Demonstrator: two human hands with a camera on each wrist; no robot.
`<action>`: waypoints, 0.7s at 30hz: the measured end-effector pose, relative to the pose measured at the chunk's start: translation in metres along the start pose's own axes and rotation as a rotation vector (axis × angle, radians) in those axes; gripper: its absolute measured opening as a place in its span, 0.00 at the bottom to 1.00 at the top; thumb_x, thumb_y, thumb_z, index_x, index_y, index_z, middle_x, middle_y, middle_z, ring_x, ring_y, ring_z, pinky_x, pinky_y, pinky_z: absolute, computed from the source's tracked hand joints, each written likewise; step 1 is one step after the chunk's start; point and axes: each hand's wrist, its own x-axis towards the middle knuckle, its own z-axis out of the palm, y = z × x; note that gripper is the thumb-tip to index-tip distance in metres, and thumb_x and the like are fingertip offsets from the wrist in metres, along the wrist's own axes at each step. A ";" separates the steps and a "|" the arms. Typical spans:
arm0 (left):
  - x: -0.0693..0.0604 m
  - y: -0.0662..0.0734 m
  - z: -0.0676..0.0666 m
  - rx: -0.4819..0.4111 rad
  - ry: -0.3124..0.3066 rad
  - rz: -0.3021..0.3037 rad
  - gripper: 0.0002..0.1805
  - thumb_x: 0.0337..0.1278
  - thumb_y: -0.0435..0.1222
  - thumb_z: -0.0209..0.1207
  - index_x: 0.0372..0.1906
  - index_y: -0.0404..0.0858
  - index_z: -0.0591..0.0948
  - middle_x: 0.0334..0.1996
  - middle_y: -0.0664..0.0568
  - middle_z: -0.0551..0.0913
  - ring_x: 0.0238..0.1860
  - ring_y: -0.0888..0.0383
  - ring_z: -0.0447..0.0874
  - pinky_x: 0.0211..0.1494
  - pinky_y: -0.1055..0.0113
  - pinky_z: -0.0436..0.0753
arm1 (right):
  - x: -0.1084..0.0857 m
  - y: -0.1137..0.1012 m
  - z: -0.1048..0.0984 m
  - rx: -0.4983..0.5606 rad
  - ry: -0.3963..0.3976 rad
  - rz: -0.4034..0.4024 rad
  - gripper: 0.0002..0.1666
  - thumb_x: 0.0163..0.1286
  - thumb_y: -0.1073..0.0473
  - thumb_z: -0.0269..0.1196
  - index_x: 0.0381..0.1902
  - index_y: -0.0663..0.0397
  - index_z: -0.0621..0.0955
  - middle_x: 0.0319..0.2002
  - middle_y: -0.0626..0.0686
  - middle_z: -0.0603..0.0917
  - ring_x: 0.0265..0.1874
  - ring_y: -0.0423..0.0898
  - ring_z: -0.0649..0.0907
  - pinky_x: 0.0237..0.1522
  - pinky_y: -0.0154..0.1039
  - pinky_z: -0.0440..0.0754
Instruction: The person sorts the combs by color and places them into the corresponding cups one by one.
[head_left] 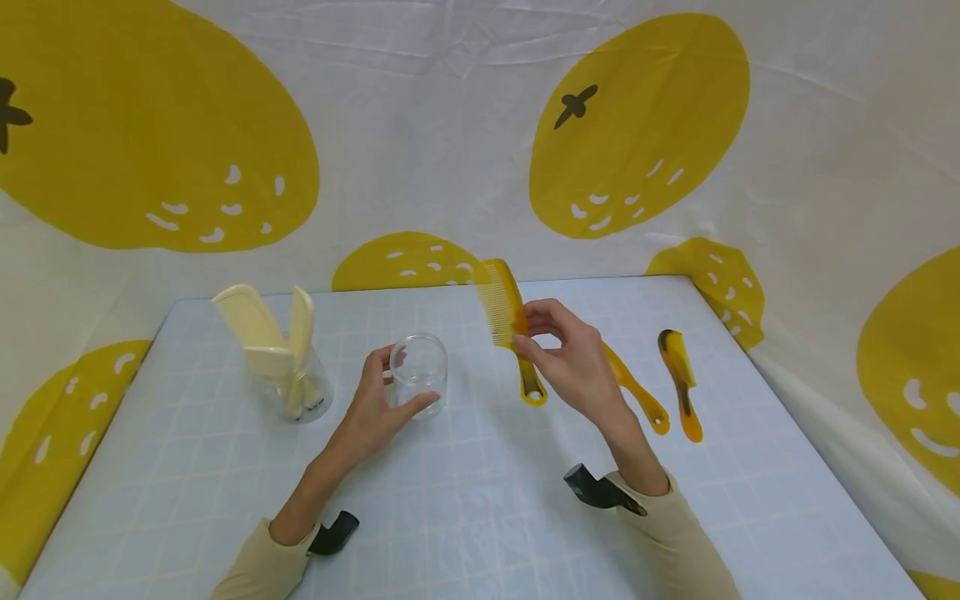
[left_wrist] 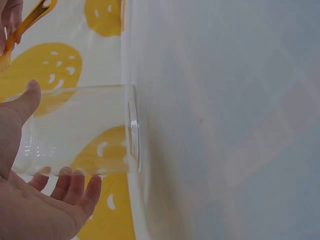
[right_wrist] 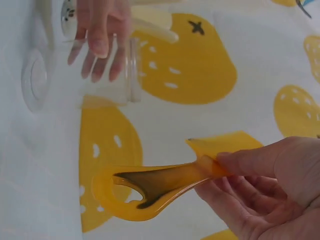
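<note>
My left hand [head_left: 377,417] holds a clear, straight-sided glass [head_left: 422,371], thumb on one side and fingers on the other. The glass [left_wrist: 90,127] stands upright with nothing in it. To its right, raised above the table, an amber comb [head_left: 512,302] is pinched between the thumb and fingers of my right hand [head_left: 576,367]. Its teeth point left, and its handle [right_wrist: 165,187], with a hole at the end, hangs down. A second amber handle [head_left: 643,400] lies partly hidden behind the right hand. Farther right lies a smaller brown-and-amber comb [head_left: 681,383].
At the left, another clear glass [head_left: 318,400] holds several cream-coloured plastic pieces [head_left: 258,321] with broad flat ends. The table [head_left: 465,517] has a pale blue checked cover. Behind it hangs a white sheet [head_left: 420,150] printed with yellow fruit.
</note>
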 end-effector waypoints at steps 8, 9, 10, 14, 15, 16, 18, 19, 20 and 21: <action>0.000 -0.001 0.000 0.002 0.000 -0.019 0.51 0.55 0.49 0.75 0.73 0.38 0.55 0.70 0.42 0.62 0.70 0.42 0.64 0.71 0.42 0.71 | 0.013 -0.009 0.018 0.200 0.059 -0.069 0.21 0.64 0.73 0.71 0.54 0.67 0.79 0.46 0.60 0.84 0.45 0.52 0.85 0.41 0.38 0.89; 0.000 -0.001 0.000 0.006 0.000 -0.020 0.51 0.55 0.49 0.75 0.73 0.38 0.56 0.70 0.42 0.62 0.70 0.42 0.64 0.71 0.42 0.71 | 0.014 -0.009 0.020 0.233 0.064 -0.079 0.21 0.64 0.74 0.70 0.54 0.68 0.79 0.46 0.61 0.84 0.45 0.52 0.85 0.41 0.39 0.89; 0.000 0.000 0.000 0.005 0.000 -0.018 0.51 0.56 0.49 0.75 0.73 0.38 0.56 0.70 0.42 0.62 0.70 0.42 0.64 0.71 0.42 0.70 | 0.016 -0.010 0.023 0.260 0.069 -0.088 0.21 0.64 0.75 0.70 0.54 0.68 0.78 0.46 0.61 0.83 0.45 0.52 0.85 0.40 0.39 0.89; 0.001 -0.001 0.000 0.013 0.001 -0.014 0.50 0.56 0.48 0.75 0.73 0.37 0.56 0.70 0.42 0.62 0.70 0.42 0.64 0.72 0.42 0.70 | 0.022 -0.014 0.032 0.334 0.079 -0.128 0.21 0.65 0.76 0.68 0.55 0.69 0.78 0.47 0.61 0.82 0.45 0.52 0.85 0.42 0.42 0.89; 0.001 -0.001 0.000 0.014 0.002 -0.011 0.50 0.55 0.48 0.75 0.73 0.37 0.56 0.70 0.42 0.62 0.70 0.42 0.64 0.71 0.42 0.71 | 0.024 -0.015 0.034 0.347 0.083 -0.137 0.21 0.65 0.76 0.68 0.55 0.69 0.78 0.48 0.61 0.82 0.45 0.52 0.85 0.42 0.42 0.89; 0.001 -0.001 0.000 0.011 0.001 -0.006 0.50 0.55 0.48 0.75 0.73 0.37 0.56 0.70 0.41 0.62 0.70 0.42 0.63 0.72 0.42 0.70 | 0.025 -0.016 0.037 0.355 0.088 -0.143 0.21 0.65 0.76 0.68 0.55 0.68 0.77 0.48 0.61 0.82 0.46 0.52 0.85 0.43 0.43 0.89; 0.001 -0.001 0.000 0.011 0.003 0.000 0.50 0.56 0.47 0.75 0.73 0.37 0.56 0.70 0.41 0.62 0.70 0.42 0.63 0.72 0.42 0.70 | 0.026 -0.017 0.042 0.376 0.102 -0.151 0.21 0.66 0.75 0.68 0.56 0.68 0.77 0.49 0.60 0.82 0.46 0.51 0.85 0.44 0.43 0.89; 0.001 -0.001 0.000 0.012 0.006 0.005 0.50 0.56 0.47 0.75 0.73 0.36 0.56 0.70 0.41 0.62 0.70 0.42 0.63 0.72 0.42 0.70 | 0.027 -0.017 0.045 0.393 0.109 -0.153 0.21 0.66 0.76 0.67 0.56 0.68 0.77 0.49 0.61 0.82 0.46 0.52 0.85 0.44 0.44 0.89; 0.001 -0.001 0.000 0.010 0.007 0.011 0.50 0.56 0.46 0.75 0.73 0.36 0.56 0.70 0.41 0.62 0.70 0.42 0.63 0.72 0.42 0.69 | 0.027 -0.018 0.048 0.407 0.115 -0.157 0.21 0.66 0.76 0.67 0.56 0.68 0.77 0.49 0.61 0.82 0.46 0.52 0.85 0.44 0.44 0.89; 0.002 -0.001 0.000 0.009 0.010 0.015 0.50 0.56 0.46 0.75 0.73 0.36 0.56 0.69 0.41 0.62 0.70 0.42 0.63 0.72 0.42 0.69 | 0.027 -0.018 0.051 0.424 0.121 -0.162 0.21 0.66 0.76 0.67 0.56 0.68 0.77 0.49 0.61 0.82 0.46 0.52 0.85 0.45 0.45 0.89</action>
